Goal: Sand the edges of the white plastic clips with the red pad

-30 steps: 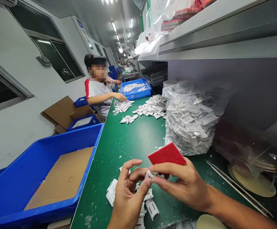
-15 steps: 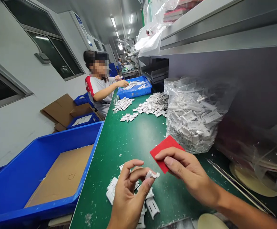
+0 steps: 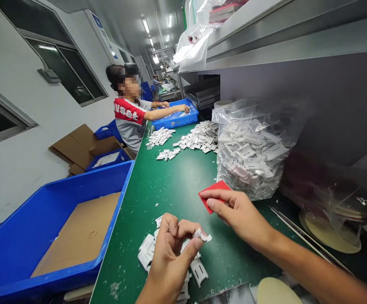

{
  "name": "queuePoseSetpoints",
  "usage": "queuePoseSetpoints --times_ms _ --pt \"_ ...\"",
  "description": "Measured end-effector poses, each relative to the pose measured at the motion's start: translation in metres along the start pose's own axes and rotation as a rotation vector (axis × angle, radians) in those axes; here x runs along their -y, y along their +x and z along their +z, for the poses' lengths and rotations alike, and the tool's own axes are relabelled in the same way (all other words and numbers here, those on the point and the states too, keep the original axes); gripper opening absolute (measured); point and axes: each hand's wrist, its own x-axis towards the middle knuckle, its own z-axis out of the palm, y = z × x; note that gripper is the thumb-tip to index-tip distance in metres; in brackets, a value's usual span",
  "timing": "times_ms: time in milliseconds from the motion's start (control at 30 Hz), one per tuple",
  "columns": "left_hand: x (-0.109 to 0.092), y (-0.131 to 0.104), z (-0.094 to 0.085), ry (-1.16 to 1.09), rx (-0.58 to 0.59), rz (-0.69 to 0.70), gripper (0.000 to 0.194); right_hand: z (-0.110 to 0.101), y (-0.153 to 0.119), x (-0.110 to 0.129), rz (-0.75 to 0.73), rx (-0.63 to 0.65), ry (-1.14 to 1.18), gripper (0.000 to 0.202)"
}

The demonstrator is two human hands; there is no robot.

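Observation:
Between the thumb and fingers of my left hand (image 3: 177, 249) is a small white plastic part (image 3: 203, 235), its end sticking out to the right. My right hand (image 3: 238, 211) pinches a flat red square sheet (image 3: 214, 195) by its near edge, up and to the right of the white part and apart from it. What the sheet is made of I cannot tell. Below and behind my left hand lies a loose pile of similar white plastic parts (image 3: 199, 272), partly hidden by that hand.
A clear bag full of white parts (image 3: 249, 160) stands right on the green table (image 3: 167, 185). More heaps (image 3: 199, 137) lie farther back. A co-worker (image 3: 131, 112) reaches into a blue tray (image 3: 175, 121). A large blue bin (image 3: 53, 185) is left; metal rods (image 3: 310, 238) lie right.
My right hand with the red sheet has shifted slightly up and left. My left hand still holds the white part, its fingers more curled. The co-worker's arm has stretched farther over the blue tray.

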Motion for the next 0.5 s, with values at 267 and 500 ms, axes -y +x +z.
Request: queuePoseSetpoints --times_ms 267,500 --pt "0.000 0.001 -0.003 0.102 -0.032 0.078 0.041 -0.001 0.006 -0.010 0.002 -0.135 -0.153 0.039" --pt "0.005 -0.001 -0.003 0.350 -0.330 0.344 0.037 -0.001 0.005 -0.008 -0.020 -0.139 0.068 0.035"
